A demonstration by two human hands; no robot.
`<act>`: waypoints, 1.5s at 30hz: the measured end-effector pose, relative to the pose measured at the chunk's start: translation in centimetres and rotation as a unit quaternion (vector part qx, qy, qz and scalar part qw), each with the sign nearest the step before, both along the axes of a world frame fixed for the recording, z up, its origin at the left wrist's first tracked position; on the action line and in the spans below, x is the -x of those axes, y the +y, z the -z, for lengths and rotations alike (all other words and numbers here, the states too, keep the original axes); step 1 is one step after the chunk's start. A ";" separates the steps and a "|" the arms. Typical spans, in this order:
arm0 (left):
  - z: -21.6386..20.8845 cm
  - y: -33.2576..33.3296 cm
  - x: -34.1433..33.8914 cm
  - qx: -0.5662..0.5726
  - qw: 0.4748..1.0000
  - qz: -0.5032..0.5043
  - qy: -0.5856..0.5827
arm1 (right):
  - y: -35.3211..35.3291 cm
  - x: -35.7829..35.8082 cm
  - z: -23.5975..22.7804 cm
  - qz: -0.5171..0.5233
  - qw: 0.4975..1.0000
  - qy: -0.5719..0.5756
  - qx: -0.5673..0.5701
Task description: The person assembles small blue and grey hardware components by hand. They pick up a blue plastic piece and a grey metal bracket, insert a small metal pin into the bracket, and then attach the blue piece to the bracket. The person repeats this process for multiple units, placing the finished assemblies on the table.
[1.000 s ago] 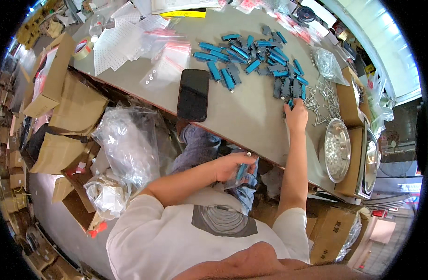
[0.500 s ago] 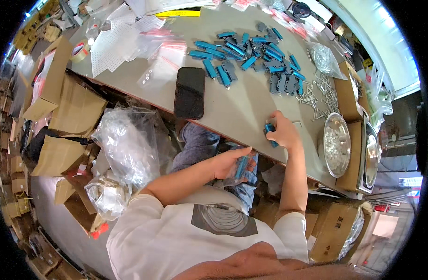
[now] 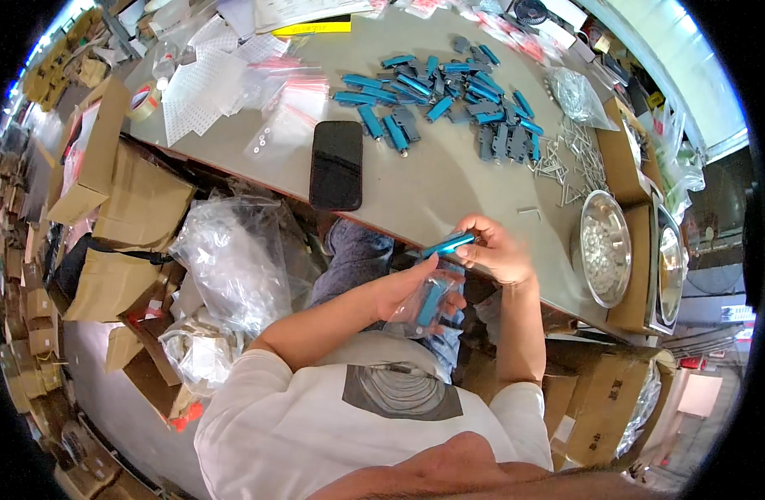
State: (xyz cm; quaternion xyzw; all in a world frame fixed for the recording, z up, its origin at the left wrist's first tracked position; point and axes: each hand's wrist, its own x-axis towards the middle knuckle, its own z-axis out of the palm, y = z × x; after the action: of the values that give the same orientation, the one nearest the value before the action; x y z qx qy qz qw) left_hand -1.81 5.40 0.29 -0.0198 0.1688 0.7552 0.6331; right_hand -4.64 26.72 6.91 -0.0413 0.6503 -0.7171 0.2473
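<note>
My left hand (image 3: 396, 293) grips a small clear plastic bag (image 3: 422, 322), with a blue bar-shaped part (image 3: 433, 302) showing inside it. Just above the bag, at the table's near edge, my right hand (image 3: 501, 252) pinches a second blue bar (image 3: 447, 245) between thumb and fingers. That bar lies nearly level, its left end by my left fingertips. Farther back on the table is a pile of similar blue and dark grey parts (image 3: 439, 108). A single L-shaped hex key (image 3: 529, 211) lies right of my right hand.
A black phone (image 3: 336, 165) lies near the table edge, beside clear zip bags (image 3: 300, 100) and white label sheets (image 3: 200, 92). On the right are many hex keys (image 3: 576, 162), a metal bowl (image 3: 606, 250) of small pale pieces and a cardboard box (image 3: 628, 171). Clear plastic bags (image 3: 232, 258) sit at lower left.
My right hand has lifted the blue bar off the table and brought it left and nearer, over the bag. The bag in my left hand has turned more into view.
</note>
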 end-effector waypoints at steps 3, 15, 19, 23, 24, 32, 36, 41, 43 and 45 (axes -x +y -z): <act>0.4 -0.5 -0.3 -0.071 0.997 0.019 -0.034 | 0.4 -1.0 1.1 -0.008 0.999 0.038 0.037; -0.9 -0.1 -1.3 0.027 0.996 0.034 -0.073 | -1.1 -2.7 2.6 -0.064 0.989 0.104 0.083; -1.3 -0.3 -1.4 0.053 0.995 0.016 -0.084 | -2.2 -3.4 2.1 -0.011 0.995 -0.017 0.096; -0.3 -0.5 -1.5 0.068 0.992 0.003 -0.103 | -2.7 -4.1 3.3 -0.008 0.997 -0.007 0.078; -0.2 -0.6 -1.5 0.068 0.992 0.004 -0.105 | -2.9 -4.3 3.4 -0.010 0.997 -0.003 0.075; -0.6 -1.3 -1.7 0.079 0.996 -0.035 -0.014 | -4.4 -5.4 -1.8 -0.119 0.992 0.019 -0.047; 0.3 -1.6 -2.0 -0.041 0.997 -0.055 -0.034 | -1.8 -1.6 -0.1 -0.110 0.970 0.189 -0.109; 1.2 -2.1 -3.2 0.030 0.998 -0.023 0.054 | 2.6 9.4 2.5 0.187 0.593 0.399 -0.674; 2.0 -2.4 -4.2 0.021 0.995 -0.028 0.094 | 2.6 11.5 2.8 0.171 0.505 0.432 -0.728; 1.6 -2.7 -4.7 0.032 0.995 -0.014 0.093 | 3.9 12.8 3.3 0.142 0.462 0.452 -0.750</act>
State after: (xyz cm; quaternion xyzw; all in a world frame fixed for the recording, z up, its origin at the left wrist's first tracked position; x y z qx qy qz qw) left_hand 2.93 2.67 -1.32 0.0273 0.2507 0.7568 0.6031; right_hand -17.44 30.67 3.57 -0.0658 0.9558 0.1397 -0.2502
